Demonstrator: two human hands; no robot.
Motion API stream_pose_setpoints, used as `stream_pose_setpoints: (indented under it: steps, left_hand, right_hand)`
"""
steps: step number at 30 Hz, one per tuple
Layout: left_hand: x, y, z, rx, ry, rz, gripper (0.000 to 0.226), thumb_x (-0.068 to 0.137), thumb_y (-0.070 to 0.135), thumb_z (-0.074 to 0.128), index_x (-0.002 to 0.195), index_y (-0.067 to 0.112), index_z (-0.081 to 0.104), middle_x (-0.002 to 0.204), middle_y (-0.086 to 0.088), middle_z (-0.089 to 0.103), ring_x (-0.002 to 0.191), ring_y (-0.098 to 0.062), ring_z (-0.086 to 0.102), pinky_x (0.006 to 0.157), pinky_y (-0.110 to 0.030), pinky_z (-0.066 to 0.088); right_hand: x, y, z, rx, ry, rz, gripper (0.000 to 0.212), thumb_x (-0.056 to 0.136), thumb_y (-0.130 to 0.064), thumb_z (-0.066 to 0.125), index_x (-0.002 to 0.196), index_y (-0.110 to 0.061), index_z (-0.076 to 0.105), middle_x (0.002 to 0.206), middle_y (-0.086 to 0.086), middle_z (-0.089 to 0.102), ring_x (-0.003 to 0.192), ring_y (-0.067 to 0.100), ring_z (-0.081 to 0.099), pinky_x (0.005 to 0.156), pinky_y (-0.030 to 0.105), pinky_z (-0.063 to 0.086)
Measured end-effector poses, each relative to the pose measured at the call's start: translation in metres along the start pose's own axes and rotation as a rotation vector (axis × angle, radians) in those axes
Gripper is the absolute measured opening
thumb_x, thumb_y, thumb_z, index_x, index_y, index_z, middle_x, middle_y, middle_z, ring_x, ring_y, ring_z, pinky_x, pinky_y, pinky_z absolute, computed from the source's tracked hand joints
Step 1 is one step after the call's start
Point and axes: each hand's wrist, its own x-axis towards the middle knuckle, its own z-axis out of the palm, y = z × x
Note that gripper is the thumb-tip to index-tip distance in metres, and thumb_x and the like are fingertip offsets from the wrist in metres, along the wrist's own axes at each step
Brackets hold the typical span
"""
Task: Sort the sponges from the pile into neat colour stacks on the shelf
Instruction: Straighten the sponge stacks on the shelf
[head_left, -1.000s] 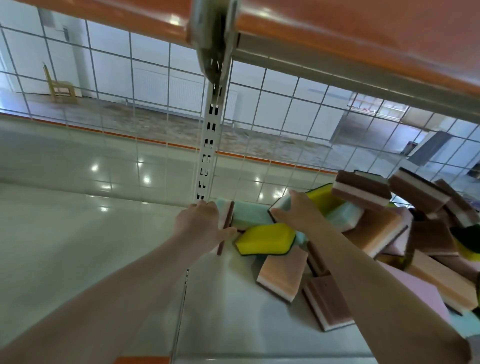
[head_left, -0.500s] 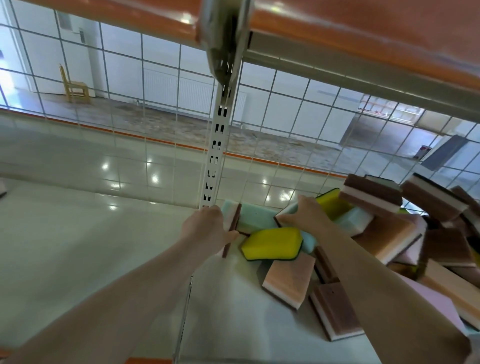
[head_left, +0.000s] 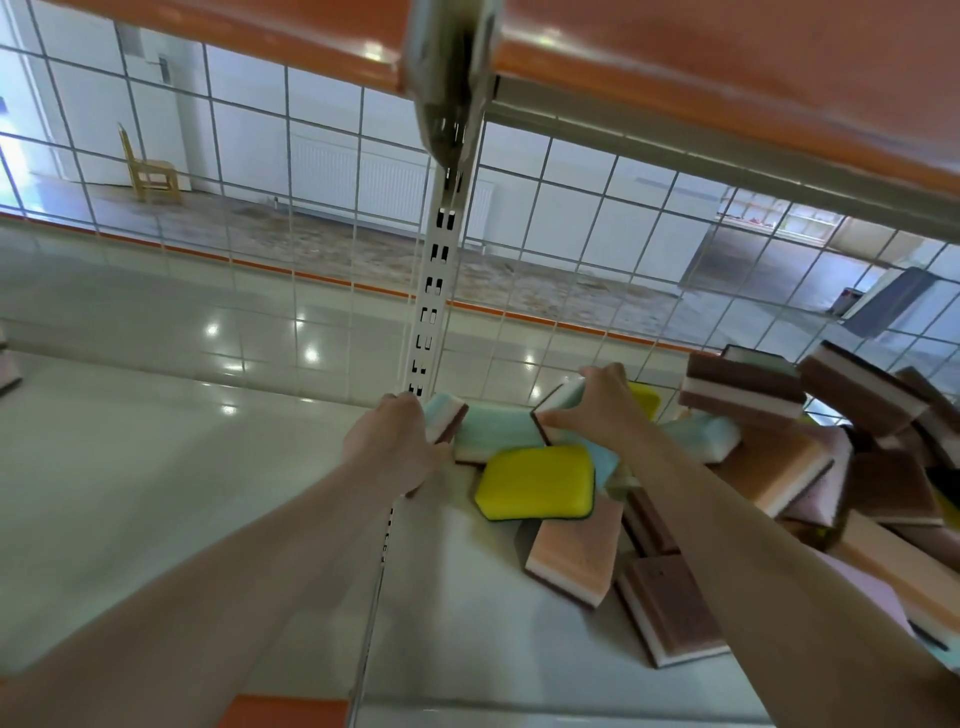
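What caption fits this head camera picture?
Left hand and right hand each grip a mint sponge beside the pile.

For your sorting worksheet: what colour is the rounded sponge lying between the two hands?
Bright yellow sponge with a dark green edge, head view.

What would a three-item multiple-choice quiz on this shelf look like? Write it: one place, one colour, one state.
1. The pile lies where on the shelf?
A left
B right
C middle

2. The flat sponge nearest the right hand is
A yellow
B red
C black

3. The left hand is
A idle
B holding a sponge
C out of view

Answers: 1 B, the sponges crowd the right side. 2 A, its top is bright yellow. 3 B, its fingers close round a teal sponge.
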Motion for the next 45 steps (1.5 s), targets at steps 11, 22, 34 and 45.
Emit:
stream_pose_setpoints:
  steps: [11, 22, 34, 45]
  left_hand:
    - [-0.016, -0.032, -0.034, 0.011, 0.09, -0.042, 0.042, 0.078, 0.033, 0.066, 0.109, 0.009, 0.053, 0.101, -0.006, 0.053, 0.084, -0.025, 0.056, 0.072, -0.035, 0.049]
    - [-0.045, -0.078, -0.055, -0.007, 0.15, -0.049, 0.05, 0.077, 0.029, 0.067, 0.121, 0.01, 0.051, 0.116, -0.009, 0.051, 0.108, -0.029, 0.051, 0.082, -0.031, 0.039]
    - [-0.069, -0.141, -0.099, 0.051, 0.148, -0.093, 0.05, 0.08, 0.032, 0.067, 0.123, 0.012, 0.049, 0.117, -0.008, 0.049, 0.109, -0.027, 0.05, 0.086, -0.033, 0.039]
    - [-0.083, -0.222, -0.151, 0.077, 0.18, -0.133, 0.048, 0.081, 0.037, 0.066, 0.12, 0.015, 0.049, 0.11, -0.003, 0.048, 0.105, -0.022, 0.049, 0.085, -0.029, 0.038]
  right_hand:
    - [-0.008, -0.047, -0.002, 0.073, 0.018, -0.2, 0.091, 0.071, -0.041, 0.077, 0.141, -0.007, 0.03, 0.132, 0.008, 0.028, 0.123, 0.024, 0.037, 0.101, 0.029, 0.031]
    - [-0.022, -0.097, 0.008, 0.042, 0.005, -0.427, 0.087, 0.075, -0.029, 0.076, 0.145, -0.012, 0.026, 0.144, 0.006, 0.031, 0.132, 0.023, 0.029, 0.104, 0.029, 0.026]
    - [-0.032, -0.171, 0.019, -0.001, -0.025, -0.564, 0.081, 0.078, -0.024, 0.073, 0.144, -0.01, 0.028, 0.146, 0.005, 0.031, 0.133, 0.02, 0.029, 0.106, 0.027, 0.023]
    - [-0.047, -0.264, 0.059, 0.019, -0.12, -0.568, 0.081, 0.077, -0.027, 0.072, 0.144, -0.013, 0.028, 0.145, 0.003, 0.031, 0.131, 0.018, 0.031, 0.101, 0.024, 0.026]
